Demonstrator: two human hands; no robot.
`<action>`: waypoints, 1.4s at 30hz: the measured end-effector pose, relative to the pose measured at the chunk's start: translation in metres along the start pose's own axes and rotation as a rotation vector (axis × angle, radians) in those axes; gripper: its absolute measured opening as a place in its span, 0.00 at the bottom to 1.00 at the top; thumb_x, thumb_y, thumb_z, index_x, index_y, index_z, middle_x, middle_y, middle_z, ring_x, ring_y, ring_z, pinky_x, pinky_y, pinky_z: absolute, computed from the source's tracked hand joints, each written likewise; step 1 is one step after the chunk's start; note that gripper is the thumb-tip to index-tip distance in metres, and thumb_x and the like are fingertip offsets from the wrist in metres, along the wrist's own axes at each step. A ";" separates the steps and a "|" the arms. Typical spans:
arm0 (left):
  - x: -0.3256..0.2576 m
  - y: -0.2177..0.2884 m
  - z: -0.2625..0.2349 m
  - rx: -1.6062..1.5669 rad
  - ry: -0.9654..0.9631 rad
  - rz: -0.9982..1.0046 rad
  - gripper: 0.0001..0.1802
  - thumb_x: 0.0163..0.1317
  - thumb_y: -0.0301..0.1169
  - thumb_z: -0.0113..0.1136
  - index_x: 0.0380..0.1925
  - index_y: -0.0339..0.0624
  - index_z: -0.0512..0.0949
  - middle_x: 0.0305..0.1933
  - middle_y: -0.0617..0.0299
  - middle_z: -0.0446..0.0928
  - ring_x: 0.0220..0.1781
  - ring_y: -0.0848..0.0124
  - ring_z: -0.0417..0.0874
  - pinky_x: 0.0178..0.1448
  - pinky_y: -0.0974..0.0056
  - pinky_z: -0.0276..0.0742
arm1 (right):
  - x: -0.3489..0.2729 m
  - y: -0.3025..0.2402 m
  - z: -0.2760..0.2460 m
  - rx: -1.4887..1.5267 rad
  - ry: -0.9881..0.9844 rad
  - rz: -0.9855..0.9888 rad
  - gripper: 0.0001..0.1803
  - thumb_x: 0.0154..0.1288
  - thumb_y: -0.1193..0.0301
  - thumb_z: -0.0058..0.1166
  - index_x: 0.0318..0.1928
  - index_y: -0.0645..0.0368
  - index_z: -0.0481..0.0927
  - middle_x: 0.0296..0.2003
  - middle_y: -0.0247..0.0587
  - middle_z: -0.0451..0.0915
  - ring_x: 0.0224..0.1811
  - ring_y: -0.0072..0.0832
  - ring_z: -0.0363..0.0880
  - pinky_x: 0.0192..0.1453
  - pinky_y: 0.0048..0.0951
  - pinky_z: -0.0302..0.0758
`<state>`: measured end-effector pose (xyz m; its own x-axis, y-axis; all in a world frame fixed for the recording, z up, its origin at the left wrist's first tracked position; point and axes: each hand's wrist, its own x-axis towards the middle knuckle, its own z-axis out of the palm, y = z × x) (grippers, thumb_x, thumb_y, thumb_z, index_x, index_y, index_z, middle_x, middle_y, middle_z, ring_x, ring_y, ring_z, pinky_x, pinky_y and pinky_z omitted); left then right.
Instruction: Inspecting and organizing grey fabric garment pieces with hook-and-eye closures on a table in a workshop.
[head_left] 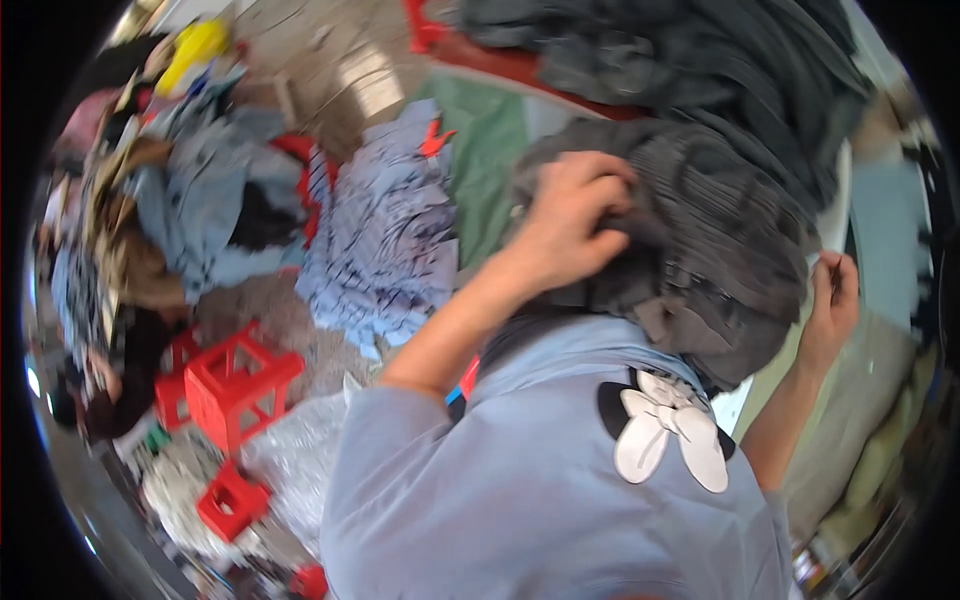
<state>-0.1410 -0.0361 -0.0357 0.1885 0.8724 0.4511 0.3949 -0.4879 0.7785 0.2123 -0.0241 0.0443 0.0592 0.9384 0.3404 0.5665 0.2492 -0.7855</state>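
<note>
Half-curled over the dark cloth, the left hand [578,225] leaves a gap between thumb and fingers; whether it pinches a fold, I cannot tell. Toward three o'clock, the right hand [835,300] has its fingers bent close to the thumb at the heap's edge; its hold is unclear too.

That dark grey cloth heap [735,245] sits at two o'clock, bunched and crumpled, so the handling looks unfinished; how much is done cannot be judged. More dark cloth [715,65] lies beyond, at one o'clock; a blue cloth pile [390,225] spreads at ten.

Clear plastic [300,455], between seven and eight, may be a bag; its contents don't show.
</note>
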 end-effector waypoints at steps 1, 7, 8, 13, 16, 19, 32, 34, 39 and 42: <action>0.005 0.010 0.002 -0.251 0.033 -0.059 0.13 0.44 0.22 0.61 0.31 0.40 0.70 0.52 0.54 0.75 0.51 0.55 0.75 0.54 0.58 0.72 | -0.001 -0.024 0.013 0.125 -0.244 -0.089 0.07 0.70 0.84 0.53 0.45 0.64 0.78 0.46 0.35 0.75 0.42 0.17 0.71 0.47 0.16 0.67; 0.038 0.068 -0.034 -0.414 0.075 0.050 0.15 0.53 0.24 0.71 0.36 0.36 0.73 0.31 0.58 0.73 0.30 0.67 0.76 0.36 0.65 0.72 | 0.005 -0.109 0.090 0.176 -0.576 -0.091 0.19 0.59 0.79 0.64 0.52 0.63 0.78 0.49 0.35 0.77 0.39 0.15 0.73 0.41 0.17 0.68; 0.045 0.070 -0.049 -0.407 0.082 0.051 0.17 0.53 0.25 0.73 0.39 0.37 0.75 0.32 0.60 0.74 0.33 0.71 0.78 0.38 0.66 0.74 | 0.023 -0.121 0.093 0.106 -0.667 -0.151 0.13 0.62 0.78 0.63 0.48 0.62 0.80 0.40 0.29 0.79 0.40 0.16 0.74 0.42 0.18 0.69; 0.080 0.029 -0.105 -0.251 -0.380 -0.173 0.29 0.56 0.23 0.70 0.59 0.34 0.76 0.47 0.62 0.84 0.51 0.76 0.80 0.57 0.66 0.77 | 0.081 -0.150 0.109 0.629 -0.683 0.014 0.07 0.65 0.77 0.60 0.43 0.62 0.80 0.38 0.28 0.80 0.39 0.14 0.75 0.47 0.19 0.71; 0.086 -0.007 -0.108 -0.335 -0.339 -0.309 0.22 0.60 0.33 0.68 0.53 0.36 0.81 0.39 0.63 0.84 0.42 0.75 0.80 0.50 0.66 0.76 | 0.109 -0.155 0.107 0.621 -0.710 -0.056 0.08 0.65 0.76 0.59 0.44 0.61 0.80 0.38 0.28 0.81 0.40 0.14 0.77 0.50 0.18 0.72; 0.099 -0.017 -0.117 -0.583 -0.347 -0.331 0.16 0.64 0.32 0.66 0.49 0.36 0.80 0.41 0.68 0.82 0.44 0.79 0.79 0.53 0.69 0.74 | 0.129 -0.156 0.099 0.716 -0.664 -0.073 0.10 0.65 0.76 0.60 0.47 0.61 0.82 0.39 0.30 0.84 0.42 0.15 0.80 0.53 0.20 0.74; 0.125 0.101 -0.123 -0.832 0.045 -0.146 0.09 0.68 0.22 0.61 0.45 0.41 0.73 0.37 0.69 0.78 0.39 0.84 0.79 0.43 0.75 0.75 | 0.081 -0.193 0.100 0.348 -0.725 -0.123 0.33 0.61 0.74 0.69 0.64 0.67 0.70 0.44 0.36 0.82 0.45 0.18 0.79 0.50 0.22 0.77; 0.111 0.118 -0.110 -0.722 0.044 -0.094 0.13 0.66 0.21 0.63 0.49 0.38 0.73 0.40 0.65 0.80 0.41 0.82 0.80 0.46 0.76 0.75 | 0.068 -0.186 0.112 0.632 -0.717 -0.110 0.20 0.63 0.77 0.64 0.55 0.68 0.76 0.41 0.35 0.83 0.44 0.16 0.79 0.50 0.22 0.77; 0.086 0.105 -0.109 -0.696 0.000 -0.043 0.46 0.49 0.23 0.76 0.68 0.39 0.62 0.60 0.52 0.73 0.58 0.68 0.77 0.55 0.66 0.80 | 0.070 -0.172 0.104 0.526 -0.572 -0.149 0.09 0.67 0.79 0.57 0.47 0.64 0.81 0.37 0.28 0.81 0.39 0.12 0.76 0.45 0.18 0.74; 0.094 0.115 -0.092 -0.541 -0.162 -0.055 0.52 0.44 0.24 0.79 0.70 0.39 0.60 0.58 0.53 0.74 0.61 0.65 0.77 0.63 0.59 0.76 | 0.076 -0.202 0.107 0.516 -0.608 -0.367 0.10 0.63 0.80 0.56 0.45 0.65 0.80 0.37 0.33 0.81 0.39 0.16 0.77 0.46 0.21 0.75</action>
<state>-0.1606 -0.0130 0.1365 0.3326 0.8700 0.3639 -0.1013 -0.3507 0.9310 0.0139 0.0221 0.1734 -0.5857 0.7060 0.3981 0.0131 0.4994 -0.8663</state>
